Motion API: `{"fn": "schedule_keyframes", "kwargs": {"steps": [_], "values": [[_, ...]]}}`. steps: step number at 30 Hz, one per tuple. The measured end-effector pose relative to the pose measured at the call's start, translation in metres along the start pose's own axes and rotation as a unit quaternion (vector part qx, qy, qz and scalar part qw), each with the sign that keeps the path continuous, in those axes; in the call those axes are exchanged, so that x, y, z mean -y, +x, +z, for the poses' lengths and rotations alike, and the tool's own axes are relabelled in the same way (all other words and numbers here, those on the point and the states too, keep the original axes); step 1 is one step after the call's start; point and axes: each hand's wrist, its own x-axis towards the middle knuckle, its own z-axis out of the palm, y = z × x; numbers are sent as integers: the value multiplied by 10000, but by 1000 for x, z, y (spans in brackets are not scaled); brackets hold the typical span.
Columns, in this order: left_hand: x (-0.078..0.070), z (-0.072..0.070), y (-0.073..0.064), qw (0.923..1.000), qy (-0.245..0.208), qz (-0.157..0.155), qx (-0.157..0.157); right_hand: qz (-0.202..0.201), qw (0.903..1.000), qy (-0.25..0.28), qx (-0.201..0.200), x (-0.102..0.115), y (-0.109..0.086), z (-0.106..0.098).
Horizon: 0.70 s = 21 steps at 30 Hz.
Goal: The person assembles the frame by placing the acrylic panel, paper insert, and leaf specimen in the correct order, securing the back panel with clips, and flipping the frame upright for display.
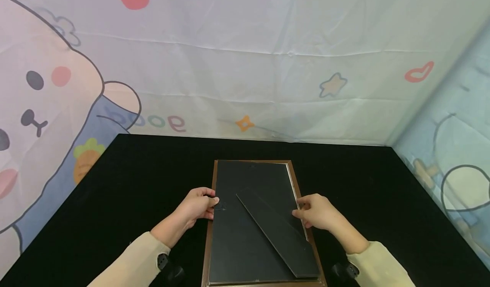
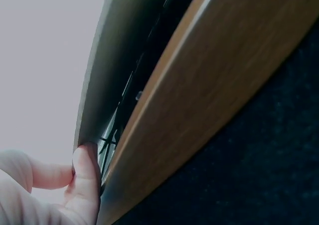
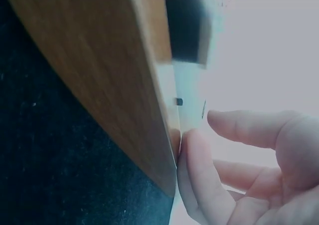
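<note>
A brown wooden picture frame (image 1: 208, 240) lies face down with a black backing board (image 1: 233, 244) in it. My left hand (image 1: 197, 205) pinches the board's left edge between thumb and fingers. In the left wrist view, that edge of the backing board (image 2: 99, 70) stands raised, with a gap between it and the wooden frame (image 2: 199, 95). My right hand (image 1: 317, 210) is at the right side, its curved fingertips touching the inner edge of the frame (image 3: 109, 65). The right thumb (image 3: 244, 127) stands apart from those fingers in the right wrist view.
A black easel leg (image 1: 277, 231) slants across the board towards its lower right corner. A black cloth (image 1: 160, 163) covers the table. Behind and to the right hang pale printed curtains (image 1: 229, 66). Pale strips show along the frame's right inner edge.
</note>
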Motion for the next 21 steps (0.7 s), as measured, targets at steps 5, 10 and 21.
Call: {"fn": "schedule_keyframes", "kwargs": {"steps": [5, 10, 21], "values": [[1, 2, 0, 9998, 155, 34, -94, -40, 9997, 205, 94, -2, -1, -2], [-1, 4, 0, 9995, 275, 32, -169, -77, 9997, 228, 48, -8, -1, -3], [1, 7, -1, 9954, 650, 488, -516, -311, 9977, 457, 395, -20, 5, -8]]}}
